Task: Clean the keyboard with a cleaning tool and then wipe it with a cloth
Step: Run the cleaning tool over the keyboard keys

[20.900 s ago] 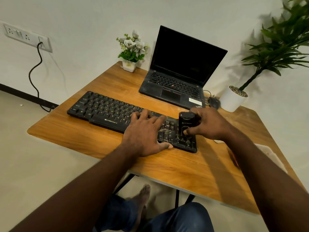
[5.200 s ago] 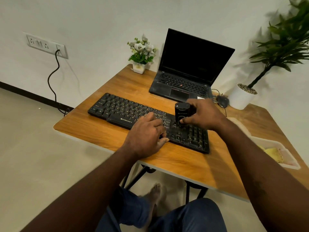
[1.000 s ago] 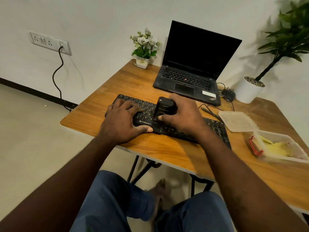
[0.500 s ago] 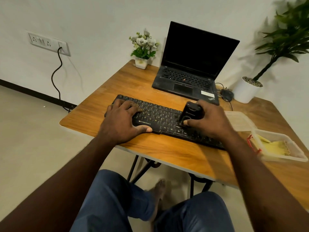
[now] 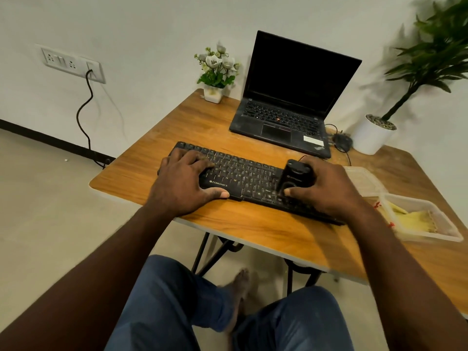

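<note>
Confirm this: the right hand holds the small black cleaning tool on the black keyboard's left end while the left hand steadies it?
Wrong end. In the head view the right hand holds the small black cleaning tool on the black keyboard's right end; the left hand steadies the left.

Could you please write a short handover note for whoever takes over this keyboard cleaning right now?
Left hand: flat on the keyboard's left end, steadying it.
Right hand: gripping the black cleaning tool, upright on the keys toward the right end.
Yellow cloth lies in the clear container, right of the keyboard.
Done: nothing I can confirm.
Left: finish the tool pass, then wipe with the cloth.
</note>
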Demonstrator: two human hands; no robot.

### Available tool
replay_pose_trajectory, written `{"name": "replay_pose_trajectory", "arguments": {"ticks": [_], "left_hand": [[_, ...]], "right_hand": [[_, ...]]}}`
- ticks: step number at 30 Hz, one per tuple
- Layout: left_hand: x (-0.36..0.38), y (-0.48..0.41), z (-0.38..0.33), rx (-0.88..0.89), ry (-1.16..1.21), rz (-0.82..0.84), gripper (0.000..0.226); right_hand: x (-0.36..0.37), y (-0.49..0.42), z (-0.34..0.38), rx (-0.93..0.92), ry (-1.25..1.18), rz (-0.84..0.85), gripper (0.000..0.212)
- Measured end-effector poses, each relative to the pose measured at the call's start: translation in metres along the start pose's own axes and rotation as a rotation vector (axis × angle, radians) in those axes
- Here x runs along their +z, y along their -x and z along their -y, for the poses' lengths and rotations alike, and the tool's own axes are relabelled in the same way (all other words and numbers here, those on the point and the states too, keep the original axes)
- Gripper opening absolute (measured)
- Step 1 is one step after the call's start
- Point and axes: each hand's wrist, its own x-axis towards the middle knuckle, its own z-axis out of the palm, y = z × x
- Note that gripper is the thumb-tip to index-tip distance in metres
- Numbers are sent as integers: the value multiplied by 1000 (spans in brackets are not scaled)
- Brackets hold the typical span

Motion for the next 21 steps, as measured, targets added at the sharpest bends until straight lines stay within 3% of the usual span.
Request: {"name": "replay_pose_trajectory", "arguments": {"ticks": [3,11,16,21], "left_hand": [[1,0,-1,-1,5,-4,96],[0,1,0,1,-7,16,103],[0,0,0,-4,-7,17,105],[2,0,1,-8,21,5,105]], "right_hand": [[-3,7,-6,29,-1,-53,52],[71,-2,70,-240,-50,-69,45],[36,23,24,-135,-16,-57,44],[19,48,-9,-63,16,-208,45]]}}
